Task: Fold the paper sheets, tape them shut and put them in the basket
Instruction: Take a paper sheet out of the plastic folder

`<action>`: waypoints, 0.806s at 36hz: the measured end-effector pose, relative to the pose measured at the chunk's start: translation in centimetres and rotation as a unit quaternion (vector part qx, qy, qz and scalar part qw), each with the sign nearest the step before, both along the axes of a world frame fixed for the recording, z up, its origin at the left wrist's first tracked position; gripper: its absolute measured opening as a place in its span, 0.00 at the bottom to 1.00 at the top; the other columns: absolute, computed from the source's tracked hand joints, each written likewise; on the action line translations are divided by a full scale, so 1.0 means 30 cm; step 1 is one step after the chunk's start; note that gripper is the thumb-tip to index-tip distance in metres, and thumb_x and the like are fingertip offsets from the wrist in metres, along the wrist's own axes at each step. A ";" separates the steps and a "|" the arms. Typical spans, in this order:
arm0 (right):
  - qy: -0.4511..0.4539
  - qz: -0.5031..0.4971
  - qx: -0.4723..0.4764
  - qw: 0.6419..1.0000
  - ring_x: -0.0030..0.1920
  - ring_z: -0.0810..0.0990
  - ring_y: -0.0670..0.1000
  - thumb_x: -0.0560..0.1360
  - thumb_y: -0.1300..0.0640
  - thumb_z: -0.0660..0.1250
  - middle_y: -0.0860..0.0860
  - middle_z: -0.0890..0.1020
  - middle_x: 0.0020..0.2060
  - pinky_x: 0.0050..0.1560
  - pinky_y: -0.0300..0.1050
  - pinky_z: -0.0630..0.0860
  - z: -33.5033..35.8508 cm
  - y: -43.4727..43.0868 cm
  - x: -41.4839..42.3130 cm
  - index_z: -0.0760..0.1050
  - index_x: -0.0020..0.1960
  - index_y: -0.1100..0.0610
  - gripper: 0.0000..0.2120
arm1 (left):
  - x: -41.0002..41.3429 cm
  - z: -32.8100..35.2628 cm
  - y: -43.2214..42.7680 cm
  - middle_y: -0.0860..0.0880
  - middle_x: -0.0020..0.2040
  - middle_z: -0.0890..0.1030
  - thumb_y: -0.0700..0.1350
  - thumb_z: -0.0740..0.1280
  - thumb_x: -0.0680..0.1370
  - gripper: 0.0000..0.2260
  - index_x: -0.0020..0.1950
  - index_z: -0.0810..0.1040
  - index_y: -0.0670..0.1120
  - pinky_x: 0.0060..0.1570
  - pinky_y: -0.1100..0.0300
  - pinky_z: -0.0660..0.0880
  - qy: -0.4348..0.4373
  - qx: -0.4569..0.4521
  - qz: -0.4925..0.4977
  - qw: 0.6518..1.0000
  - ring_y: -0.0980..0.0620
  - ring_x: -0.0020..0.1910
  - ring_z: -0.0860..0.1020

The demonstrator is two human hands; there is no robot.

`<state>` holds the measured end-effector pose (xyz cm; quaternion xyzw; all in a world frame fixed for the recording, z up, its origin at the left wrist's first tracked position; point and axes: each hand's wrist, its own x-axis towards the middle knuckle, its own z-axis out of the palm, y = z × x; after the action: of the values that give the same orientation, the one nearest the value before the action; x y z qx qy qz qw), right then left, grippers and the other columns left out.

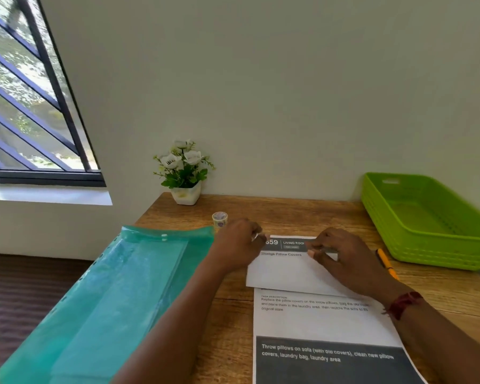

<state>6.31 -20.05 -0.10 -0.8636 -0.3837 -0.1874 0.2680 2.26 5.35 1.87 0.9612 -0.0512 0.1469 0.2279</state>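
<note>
Two bare forearms end in the left hand (237,246) and right hand (347,263). A dark red braided thread band (403,304), with loose frayed ends, circles the right wrist.

Left hand (239,245) and right hand (341,256) seemingly pinch the folded paper sheet (284,273) beside the basket (416,245)

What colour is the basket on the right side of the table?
The basket is lime green, shown best in the head view.
</note>
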 end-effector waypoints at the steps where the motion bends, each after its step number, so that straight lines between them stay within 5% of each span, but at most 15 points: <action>1: -0.006 0.008 -0.007 1.000 0.42 0.74 0.43 0.77 0.47 0.64 0.41 0.75 0.40 0.40 0.40 0.71 0.022 0.017 -0.002 0.82 0.50 0.51 0.11 | 0.002 0.017 0.000 0.50 0.53 0.80 0.54 0.63 0.81 0.15 0.57 0.82 0.46 0.53 0.52 0.76 -0.009 0.002 -0.001 1.000 0.51 0.52 0.77; 9: -0.036 0.049 -0.107 0.992 0.49 0.79 0.45 0.77 0.49 0.67 0.41 0.81 0.49 0.49 0.45 0.77 0.221 0.241 -0.033 0.81 0.54 0.49 0.08 | -0.052 0.205 0.136 0.48 0.47 0.79 0.51 0.61 0.81 0.14 0.52 0.84 0.45 0.46 0.54 0.75 -0.090 0.012 0.085 0.992 0.49 0.46 0.77; 14: -0.048 0.072 -0.166 0.982 0.54 0.77 0.46 0.78 0.44 0.65 0.44 0.81 0.55 0.53 0.44 0.75 0.218 0.418 -0.067 0.78 0.63 0.48 0.16 | -0.147 0.191 0.332 0.50 0.37 0.75 0.52 0.60 0.81 0.16 0.35 0.74 0.49 0.38 0.56 0.68 -0.067 0.035 0.184 0.980 0.49 0.39 0.75; 18: -0.074 0.088 -0.168 0.979 0.59 0.77 0.49 0.77 0.45 0.65 0.48 0.78 0.63 0.53 0.39 0.69 0.161 0.548 -0.076 0.78 0.64 0.50 0.17 | -0.230 0.117 0.482 0.49 0.41 0.77 0.53 0.61 0.80 0.13 0.41 0.79 0.49 0.43 0.52 0.76 -0.059 0.016 0.235 0.970 0.45 0.43 0.78; 25: -0.078 0.066 -0.184 0.978 0.58 0.74 0.49 0.79 0.40 0.60 0.48 0.77 0.56 0.52 0.44 0.72 0.106 0.725 -0.060 0.75 0.65 0.50 0.20 | -0.286 0.006 0.605 0.45 0.55 0.80 0.51 0.62 0.80 0.16 0.61 0.81 0.44 0.53 0.48 0.77 -0.056 -0.006 0.265 0.963 0.43 0.54 0.78; 29: -0.088 0.053 -0.193 0.976 0.56 0.73 0.50 0.77 0.39 0.62 0.48 0.76 0.55 0.52 0.45 0.71 0.099 0.800 -0.046 0.75 0.65 0.50 0.21 | -0.292 -0.042 0.635 0.45 0.56 0.79 0.49 0.63 0.80 0.16 0.63 0.80 0.43 0.54 0.47 0.76 -0.078 -0.024 0.305 0.949 0.43 0.56 0.78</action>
<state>4.93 3.96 2.88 -0.8575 -0.4803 -0.1705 0.0711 -6.48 24.41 0.62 0.9107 0.2308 0.2847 0.1907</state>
